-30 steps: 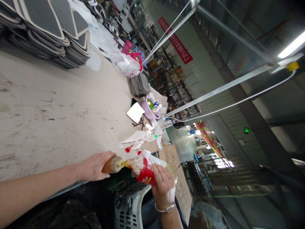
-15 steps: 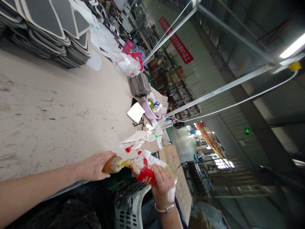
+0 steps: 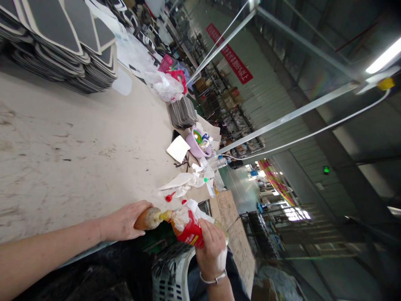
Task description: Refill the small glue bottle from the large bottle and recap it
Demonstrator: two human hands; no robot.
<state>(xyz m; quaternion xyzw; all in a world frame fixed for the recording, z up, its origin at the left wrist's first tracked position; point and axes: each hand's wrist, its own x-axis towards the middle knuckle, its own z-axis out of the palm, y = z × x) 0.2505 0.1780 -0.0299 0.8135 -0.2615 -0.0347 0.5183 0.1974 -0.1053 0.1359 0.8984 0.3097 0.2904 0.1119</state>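
My left hand (image 3: 125,220) grasping amber bottle (image 3: 146,219), my right (image 3: 214,241) clasping red-labelled bottle (image 3: 189,230), near side — spill possible should either tilt away.

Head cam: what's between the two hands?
The head view shows an amber container held by the left hand, then the yellow neck of the red-labelled bottle gripped by the right hand.
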